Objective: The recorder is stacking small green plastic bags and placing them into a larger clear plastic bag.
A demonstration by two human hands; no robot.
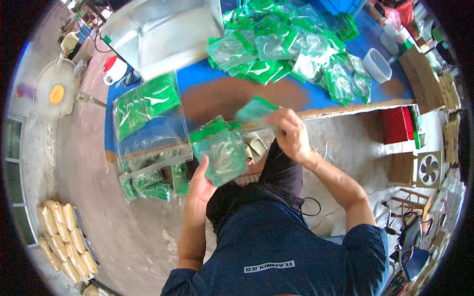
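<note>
My left hand [200, 185] is closed around a stack of clear plastic pouches [222, 155] with green tops, held over my lap. Up and to the right of that stack, my right hand [291, 133] pinches a single green-topped pouch [254, 112], slightly blurred. A heap of similar pouches [276, 44] covers the far middle of the blue table [200, 74]. Nearer my left arm, a large clear bag [148, 111] with green packets in it lies on the table's edge. More green packets in clear plastic [153, 180] show below that edge.
A metal tray [177, 42] stands at the far left of the table, a red-and-white mug [114, 69] beside it. A white tub [377, 66] and a cardboard box [419, 79] are at the right. Filled sacks [66, 241] lie on the floor at left; a chair [414, 256] stands at right.
</note>
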